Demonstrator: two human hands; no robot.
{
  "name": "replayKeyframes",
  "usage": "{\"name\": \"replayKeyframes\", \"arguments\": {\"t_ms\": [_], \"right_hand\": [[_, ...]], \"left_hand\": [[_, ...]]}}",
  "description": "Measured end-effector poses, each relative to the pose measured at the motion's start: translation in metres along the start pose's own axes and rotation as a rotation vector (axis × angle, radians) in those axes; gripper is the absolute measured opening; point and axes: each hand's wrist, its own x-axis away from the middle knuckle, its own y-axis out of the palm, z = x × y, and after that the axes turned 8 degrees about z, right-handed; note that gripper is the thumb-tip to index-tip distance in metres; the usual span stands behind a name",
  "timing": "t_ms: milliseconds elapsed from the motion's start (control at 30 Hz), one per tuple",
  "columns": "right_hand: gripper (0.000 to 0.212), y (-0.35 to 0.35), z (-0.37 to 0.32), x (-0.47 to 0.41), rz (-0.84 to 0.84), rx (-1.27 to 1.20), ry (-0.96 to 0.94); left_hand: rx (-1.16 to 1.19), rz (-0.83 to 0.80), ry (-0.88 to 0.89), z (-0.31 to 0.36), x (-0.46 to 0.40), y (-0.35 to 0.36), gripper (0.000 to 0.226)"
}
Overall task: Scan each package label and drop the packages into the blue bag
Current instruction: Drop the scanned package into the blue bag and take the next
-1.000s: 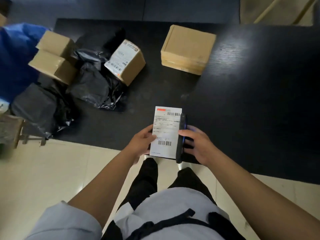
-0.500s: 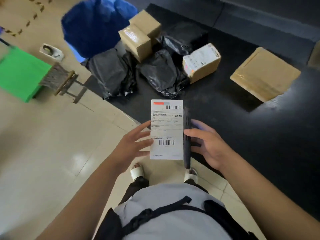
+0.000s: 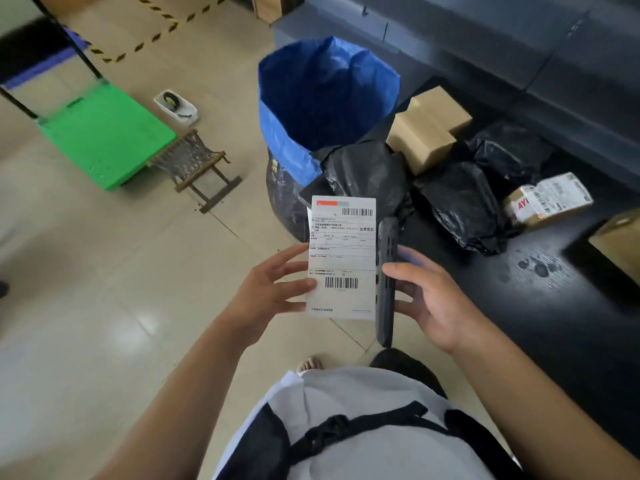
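Note:
My left hand [image 3: 273, 289] holds a flat white package [image 3: 341, 258] by its left edge, label with two barcodes facing up. My right hand [image 3: 433, 299] grips a dark phone-like scanner [image 3: 386, 282] edge-on, pressed against the package's right side. The open blue bag [image 3: 325, 98] stands on the floor beyond the package, its mouth wide. Black plastic parcels [image 3: 460, 206] and brown cardboard boxes [image 3: 426, 129] lie on the black table [image 3: 554, 306] right of the bag, along with a small labelled box [image 3: 547, 199].
A green platform cart [image 3: 104, 140] stands at the left. A small folding stool [image 3: 194, 164] and a white tray [image 3: 176, 107] sit on the tiled floor between cart and bag. Yellow-black tape marks the floor at the back. Another cardboard box [image 3: 620, 240] is at the right edge.
The view has swung left, so the blue bag now stands directly beyond the held package. Both hands keep hold of package and scanner in the same pose.

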Motion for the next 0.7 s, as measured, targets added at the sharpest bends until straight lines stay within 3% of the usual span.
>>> {"name": "replayKeyframes", "arguments": {"t_ms": [200,500,700], "right_hand": [[0.055,0.049,-0.016,-0.027,-0.024,0.032,0.041],[0.035,0.107,-0.069,-0.145,-0.011,-0.047,0.11],[0.035,0.138,-0.116,-0.21,-0.014,-0.106,0.134]], "left_hand": [[0.038,0.003,-0.015,0.026,-0.043,-0.048,0.054],[-0.046,0.038,-0.076,0.095,-0.149,-0.102,0.063],[-0.114,0.046,-0.09,0.161,-0.216,-0.124,0.063]]}}
